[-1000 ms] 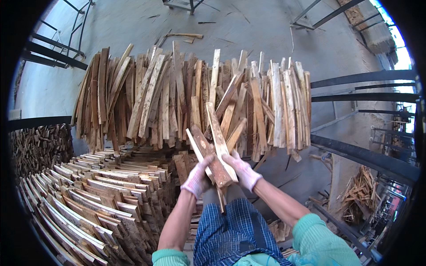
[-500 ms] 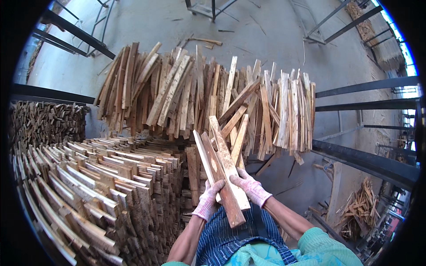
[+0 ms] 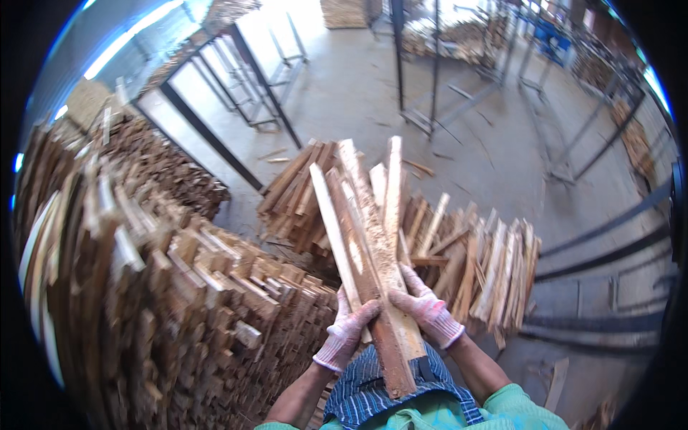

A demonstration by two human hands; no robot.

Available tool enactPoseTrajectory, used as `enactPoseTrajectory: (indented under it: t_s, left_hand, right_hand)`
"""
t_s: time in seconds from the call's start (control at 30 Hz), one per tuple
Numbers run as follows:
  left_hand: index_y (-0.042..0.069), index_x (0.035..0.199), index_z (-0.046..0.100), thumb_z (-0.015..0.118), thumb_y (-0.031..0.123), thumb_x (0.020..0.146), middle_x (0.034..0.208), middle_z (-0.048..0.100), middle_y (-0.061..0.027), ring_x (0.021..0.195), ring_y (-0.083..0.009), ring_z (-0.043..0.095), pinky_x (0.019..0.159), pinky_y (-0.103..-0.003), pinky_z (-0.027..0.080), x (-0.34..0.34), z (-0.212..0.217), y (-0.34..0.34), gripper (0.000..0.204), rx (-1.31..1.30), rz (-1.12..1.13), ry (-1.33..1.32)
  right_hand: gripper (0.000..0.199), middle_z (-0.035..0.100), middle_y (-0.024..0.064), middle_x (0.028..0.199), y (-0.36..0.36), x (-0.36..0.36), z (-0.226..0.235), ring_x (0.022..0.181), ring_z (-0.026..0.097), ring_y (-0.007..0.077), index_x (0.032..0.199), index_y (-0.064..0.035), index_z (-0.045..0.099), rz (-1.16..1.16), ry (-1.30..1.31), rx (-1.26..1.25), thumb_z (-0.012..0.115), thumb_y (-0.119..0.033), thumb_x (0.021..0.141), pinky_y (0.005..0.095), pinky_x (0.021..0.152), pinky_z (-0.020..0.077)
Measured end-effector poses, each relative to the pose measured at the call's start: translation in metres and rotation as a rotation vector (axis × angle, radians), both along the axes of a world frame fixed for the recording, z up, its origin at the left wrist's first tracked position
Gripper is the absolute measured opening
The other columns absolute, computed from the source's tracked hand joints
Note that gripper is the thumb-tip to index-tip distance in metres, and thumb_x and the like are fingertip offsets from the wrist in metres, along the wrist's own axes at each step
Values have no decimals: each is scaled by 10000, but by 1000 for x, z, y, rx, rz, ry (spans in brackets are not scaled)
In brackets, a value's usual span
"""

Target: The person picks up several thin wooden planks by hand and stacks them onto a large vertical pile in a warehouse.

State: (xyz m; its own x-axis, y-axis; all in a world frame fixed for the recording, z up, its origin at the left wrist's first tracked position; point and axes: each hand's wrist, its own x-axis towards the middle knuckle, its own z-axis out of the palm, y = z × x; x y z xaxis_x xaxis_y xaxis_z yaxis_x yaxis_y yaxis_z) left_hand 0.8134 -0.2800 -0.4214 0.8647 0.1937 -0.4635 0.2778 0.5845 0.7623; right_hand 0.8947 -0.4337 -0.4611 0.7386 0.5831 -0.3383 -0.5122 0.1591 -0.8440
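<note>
In front of my body I hold a small bundle of rough wooden slats, their far ends fanned apart. My left hand, in a pinkish-white knitted glove, is closed round the left side, with its thumb across a darker brown slat. My right hand, gloved alike, is closed on the right side, its thumb over a broad pale slat. Most fingers of both hands are hidden behind the wood. Beyond the bundle lies a row of loose slats, partly covered by it.
A tall, dense stack of slats fills the left side close to my left arm. Farther back is another wood stack. Dark metal frames stand on the grey floor. Dark bars run along the right.
The view has swung up and leftward, showing more floor and frames at the far side. Both hands keep hold of the slats, which now sit slightly farther right in the picture.
</note>
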Motion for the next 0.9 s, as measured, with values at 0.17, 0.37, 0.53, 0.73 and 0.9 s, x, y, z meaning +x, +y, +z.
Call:
enactPoseTrajectory:
  t_s: [0.17, 0.37, 0.53, 0.73, 0.9]
  left_hand:
    - [111, 1552, 71, 770, 197, 874, 1395, 475, -123, 1242, -204, 511, 1065, -361, 441, -1, 74, 17, 977, 165, 17, -298]
    - [123, 1586, -32, 778, 93, 829, 1521, 332, -122, 1392, -213, 343, 1142, -361, 324, -13, 184, 25, 1109, 316, 36, -706]
    - [46, 1568, -36, 757, 152, 823, 1505, 263, -179, 1387, -263, 322, 1147, -377, 314, -48, 283, 18, 1093, 609, 223, -813]
    - [12, 1431, 252, 752, 180, 839, 1173, 586, -140, 1031, -208, 625, 870, -332, 566, -122, 394, 8, 793, 830, 522, -860]
    - [39, 1381, 472, 768, 311, 845, 1169, 630, -145, 1065, -216, 645, 944, -298, 553, -178, 426, 7, 669, 1081, 696, -881]
  right_hand:
    - [776, 436, 122, 1479, 14, 9, 115, 1314, 457, 211, 1544, 8, 256, -13, -348, 50, 661, -102, 891, 318, 1097, 381]
    - [807, 464, 125, 1462, 31, 1, 223, 1304, 475, 207, 1539, -4, 297, -54, -674, 313, 669, -154, 839, 332, 1104, 371]
    - [795, 486, 135, 1437, 50, -8, 318, 1297, 492, 226, 1519, 17, 327, -5, -873, 507, 667, -240, 848, 331, 1102, 377]
    - [626, 531, 135, 1359, 95, -48, 428, 1187, 571, 223, 1446, -2, 397, 349, -1161, 724, 604, -224, 899, 338, 999, 467]
    - [498, 574, 134, 1288, 135, -93, 499, 1126, 610, 233, 1389, -23, 440, 543, -1602, 636, 555, -195, 936, 356, 942, 507]
